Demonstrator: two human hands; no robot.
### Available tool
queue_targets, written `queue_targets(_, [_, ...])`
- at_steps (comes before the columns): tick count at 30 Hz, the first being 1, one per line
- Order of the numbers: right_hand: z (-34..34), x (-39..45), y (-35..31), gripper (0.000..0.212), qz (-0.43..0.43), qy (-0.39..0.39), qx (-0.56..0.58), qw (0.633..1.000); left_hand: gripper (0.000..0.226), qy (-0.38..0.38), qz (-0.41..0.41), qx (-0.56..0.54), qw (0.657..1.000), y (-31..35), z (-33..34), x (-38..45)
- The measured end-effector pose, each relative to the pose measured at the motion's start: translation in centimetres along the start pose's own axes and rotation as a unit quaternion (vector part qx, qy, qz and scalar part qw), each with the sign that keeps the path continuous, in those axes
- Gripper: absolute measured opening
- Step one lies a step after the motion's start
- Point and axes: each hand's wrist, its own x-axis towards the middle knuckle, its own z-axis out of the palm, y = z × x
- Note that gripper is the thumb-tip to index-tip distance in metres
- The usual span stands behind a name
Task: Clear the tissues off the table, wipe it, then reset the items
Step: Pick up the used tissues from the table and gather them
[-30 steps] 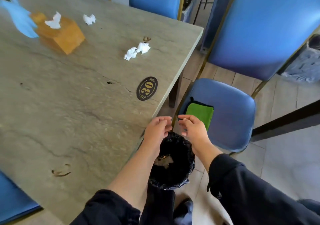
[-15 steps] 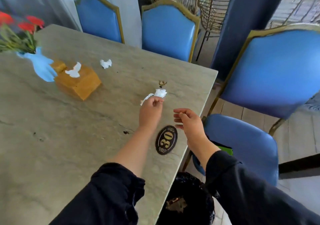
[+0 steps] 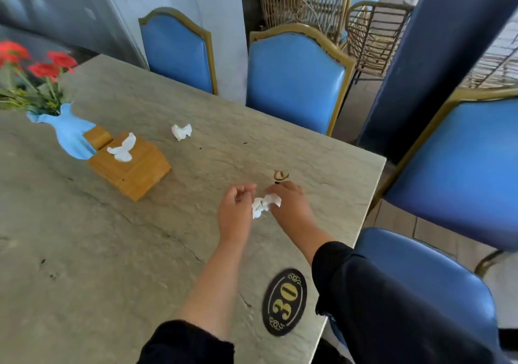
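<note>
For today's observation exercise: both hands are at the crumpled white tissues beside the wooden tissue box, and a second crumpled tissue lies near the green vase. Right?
Not quite. The head view shows a light blue vase, not green. The rest stands.

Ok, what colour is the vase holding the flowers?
Light blue; the vase shows clearly in the head view, at the table's far left.

A: The flowers (image 3: 26, 74) run off the left edge, and the vase (image 3: 70, 133) hides part of the small wooden block (image 3: 98, 137).

B: The right hand (image 3: 291, 203) covers part of the crumpled tissues (image 3: 265, 203); the brown mark (image 3: 280, 175) beyond is too small to tell
</note>
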Motion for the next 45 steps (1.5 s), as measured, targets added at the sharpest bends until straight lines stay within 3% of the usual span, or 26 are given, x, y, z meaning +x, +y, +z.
queue_targets(2, [0.2,0.5,0.0,0.031,0.014,0.023,-0.002,1.0,0.027,-0.007,-0.034,-0.046,0.998,-0.4,-0.5,0.5])
queue_targets(6, [0.0,-0.2,-1.8,0.018,0.036,0.15,0.214,0.965,0.02,-0.022,-0.046,-0.125,0.991,-0.5,-1.3,1.0])
queue_targets(10, [0.2,-1.1,-4.8,0.021,-0.012,0.13,0.285,0.95,0.029,-0.126,-0.087,-0.281,0.947,0.1,-1.8,1.1])
queue_targets(13, [1.2,-1.1,-5.6,0.027,-0.022,0.101,0.314,0.944,0.019,-0.086,-0.09,-0.328,0.937,0.1,-2.3,1.5])
queue_targets(16, [2.9,-0.6,-5.1,0.032,-0.021,0.106,0.231,0.967,0.02,-0.012,-0.094,-0.343,0.934,-0.3,-3.5,2.2])
queue_targets(19, [4.6,0.0,-4.1,0.035,-0.025,0.053,0.068,0.996,0.023,0.024,-0.116,-0.342,0.932,-1.0,-4.8,2.7])
queue_targets(21, [5.0,0.3,-4.0,0.028,-0.012,0.02,0.02,1.0,0.024,0.037,-0.134,-0.343,0.929,-1.3,-5.4,3.1])
queue_targets(25, [5.0,1.2,-5.9,0.014,0.016,0.047,0.15,0.987,0.025,0.031,-0.158,-0.38,0.911,-1.5,-7.1,3.9])
queue_targets(28, [5.2,2.2,-9.2,0.01,-0.014,0.057,0.24,0.969,0.023,0.034,-0.173,-0.4,0.899,-1.1,-8.4,4.7])
queue_targets(30, [5.7,2.8,-11.5,0.013,-0.049,0.045,0.248,0.967,0.021,0.019,-0.185,-0.428,0.884,-0.8,-9.4,5.5])
queue_targets(33, [6.6,3.7,-13.9,0.013,-0.08,0.013,0.22,0.972,0.028,-0.013,-0.182,-0.417,0.89,-0.2,-10.7,7.1])
queue_targets(37, [7.1,6.5,-15.9,0.02,-0.069,0.023,0.254,0.964,0.025,0.024,-0.153,-0.443,0.883,-0.2,-12.1,9.7])
queue_targets(41, [8.2,12.1,-17.3,0.032,-0.1,0.049,0.152,0.982,0.018,0.036,-0.173,-0.468,0.866,-0.7,-13.3,12.1])
queue_targets(45, [9.3,17.6,-18.8,0.05,-0.144,-0.017,-0.016,0.989,0.021,0.036,-0.227,-0.548,0.804,-0.3,-14.2,13.6])
